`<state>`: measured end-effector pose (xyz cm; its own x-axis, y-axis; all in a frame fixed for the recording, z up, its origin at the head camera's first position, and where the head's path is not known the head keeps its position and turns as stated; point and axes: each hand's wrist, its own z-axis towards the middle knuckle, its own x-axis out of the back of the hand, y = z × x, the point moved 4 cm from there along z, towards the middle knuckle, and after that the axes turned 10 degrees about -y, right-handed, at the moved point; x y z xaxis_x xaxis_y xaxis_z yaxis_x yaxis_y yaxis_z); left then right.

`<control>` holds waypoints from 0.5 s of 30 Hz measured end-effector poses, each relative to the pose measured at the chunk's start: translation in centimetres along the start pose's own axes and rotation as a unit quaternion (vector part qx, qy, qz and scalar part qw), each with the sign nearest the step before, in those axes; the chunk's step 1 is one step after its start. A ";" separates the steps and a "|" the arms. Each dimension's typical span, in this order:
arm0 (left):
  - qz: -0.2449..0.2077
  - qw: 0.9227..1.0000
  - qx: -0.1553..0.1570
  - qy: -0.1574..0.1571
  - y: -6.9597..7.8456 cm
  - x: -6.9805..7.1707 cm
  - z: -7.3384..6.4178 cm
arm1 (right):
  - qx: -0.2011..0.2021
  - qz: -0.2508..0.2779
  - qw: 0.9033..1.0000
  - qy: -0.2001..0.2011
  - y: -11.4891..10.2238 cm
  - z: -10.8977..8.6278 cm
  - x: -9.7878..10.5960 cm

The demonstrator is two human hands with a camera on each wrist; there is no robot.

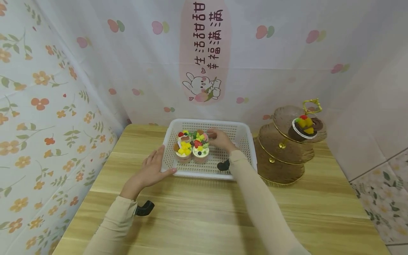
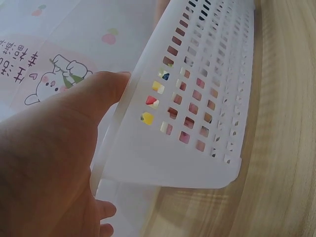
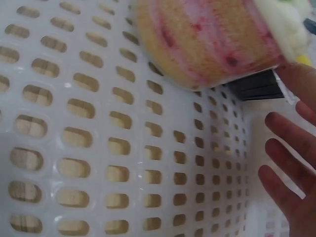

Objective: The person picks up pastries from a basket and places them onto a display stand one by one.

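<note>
The right wrist view crops a cake cup (image 3: 212, 39).

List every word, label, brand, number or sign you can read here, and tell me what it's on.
"生活甜甜": left line on the pink panel of the back cloth, turned sideways and reading upward.
"幸福满满": right line on the same panel, also sideways. The left wrist view shows only part of this lettering.
No other text can be made out, including on the white basket, dessert cups and tiered stand.
</note>
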<state>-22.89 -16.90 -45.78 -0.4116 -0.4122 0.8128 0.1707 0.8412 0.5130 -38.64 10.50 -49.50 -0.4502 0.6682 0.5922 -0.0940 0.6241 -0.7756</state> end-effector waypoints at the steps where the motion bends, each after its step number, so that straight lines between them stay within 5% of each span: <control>1: 0.002 1.000 0.000 0.001 0.0 0.0 0.0 | 0.000 -0.004 1.000 0.000 0.0 0.1 -0.1; 15: -0.006 1.000 0.000 0.006 0.2 0.1 -0.2 | 0.020 -0.037 0.999 -0.006 -0.4 0.8 -0.7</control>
<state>-22.70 -16.85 -45.56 -0.4029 -0.4262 0.8100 0.1660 0.8363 0.5226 -38.94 9.44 -49.75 -0.4510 0.6153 0.6465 -0.1629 0.6555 -0.7374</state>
